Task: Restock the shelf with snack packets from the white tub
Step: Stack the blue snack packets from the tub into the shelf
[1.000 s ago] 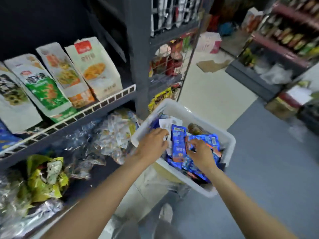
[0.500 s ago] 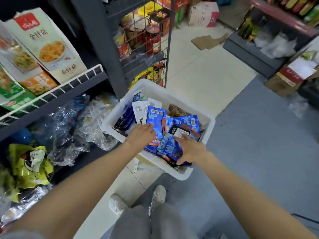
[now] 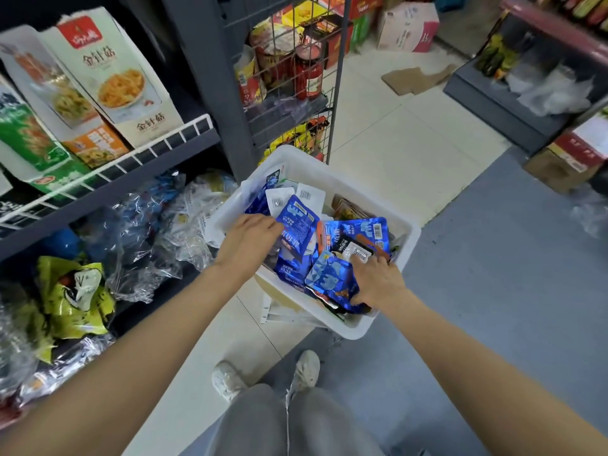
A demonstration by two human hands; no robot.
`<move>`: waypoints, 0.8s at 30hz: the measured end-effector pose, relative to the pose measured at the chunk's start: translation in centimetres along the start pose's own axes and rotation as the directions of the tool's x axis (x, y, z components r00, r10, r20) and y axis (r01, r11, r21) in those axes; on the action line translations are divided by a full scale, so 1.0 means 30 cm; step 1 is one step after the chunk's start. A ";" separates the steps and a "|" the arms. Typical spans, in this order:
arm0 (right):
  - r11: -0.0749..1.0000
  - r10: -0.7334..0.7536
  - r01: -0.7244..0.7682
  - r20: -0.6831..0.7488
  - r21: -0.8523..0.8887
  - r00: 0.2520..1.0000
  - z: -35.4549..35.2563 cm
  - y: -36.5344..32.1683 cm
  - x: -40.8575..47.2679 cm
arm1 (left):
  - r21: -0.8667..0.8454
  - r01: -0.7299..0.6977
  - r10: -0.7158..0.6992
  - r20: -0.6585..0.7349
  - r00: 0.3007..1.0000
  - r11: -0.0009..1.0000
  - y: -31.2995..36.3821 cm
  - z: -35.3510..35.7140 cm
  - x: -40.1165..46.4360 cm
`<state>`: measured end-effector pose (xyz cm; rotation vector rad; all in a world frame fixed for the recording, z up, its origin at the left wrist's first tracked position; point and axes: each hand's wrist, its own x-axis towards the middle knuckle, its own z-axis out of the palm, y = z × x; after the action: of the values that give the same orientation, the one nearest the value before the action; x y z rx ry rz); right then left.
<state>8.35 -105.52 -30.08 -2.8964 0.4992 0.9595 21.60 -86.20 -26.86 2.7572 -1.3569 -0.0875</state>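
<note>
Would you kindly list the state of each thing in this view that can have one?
white tub: open-topped, holding a jumble of packets.
blue snack packets: piled loosely inside the tub.
left hand: in the tub, fingers on a blue packet; grip not clear.
right hand: in the tub, pressing on the packets.
wire shelf rail: boxes leaning behind it.
red-lidded jar: upright, lid on.
</note>
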 end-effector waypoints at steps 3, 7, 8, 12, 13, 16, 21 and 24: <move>0.996 0.060 -0.052 -0.120 0.067 0.991 -0.026 -0.003 0.003 | -0.122 0.126 -0.138 -0.090 0.986 0.984 -0.023 -0.027 -0.008; 0.944 0.015 0.067 -0.246 0.323 0.969 -0.095 0.017 0.008 | -0.340 0.215 -0.299 -0.217 0.929 0.916 -0.024 -0.087 -0.020; 0.882 0.010 0.116 -0.265 0.456 0.964 -0.123 0.017 0.007 | -0.399 0.225 -0.335 -0.230 0.914 0.889 -0.025 -0.103 -0.020; 0.653 0.055 0.279 -0.412 0.704 0.910 -0.241 -0.010 -0.006 | -0.545 0.260 -0.445 -0.239 0.863 0.797 -0.049 -0.165 -0.015; 0.632 0.055 0.312 -0.442 0.709 0.895 -0.267 -0.024 -0.014 | -0.559 0.261 -0.459 -0.247 0.853 0.787 -0.058 -0.185 -0.015; 0.563 0.026 0.385 -0.481 0.731 0.876 -0.352 -0.079 -0.035 | -0.613 0.276 -0.522 -0.266 0.810 0.740 -0.096 -0.262 -0.034; 0.492 -0.219 0.527 -0.488 0.693 0.845 -0.526 -0.234 -0.093 | -0.652 0.357 -0.664 -0.306 0.683 0.669 -0.231 -0.402 -0.135; 0.566 -0.340 0.625 -0.538 0.537 0.771 -0.618 -0.369 -0.097 | -0.682 0.381 -0.730 -0.335 0.596 0.624 -0.344 -0.483 -0.230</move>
<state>20.31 -96.92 -14.01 -2.2601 -0.0038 0.0548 26.70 -73.93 -13.15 2.2752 -0.1551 0.2900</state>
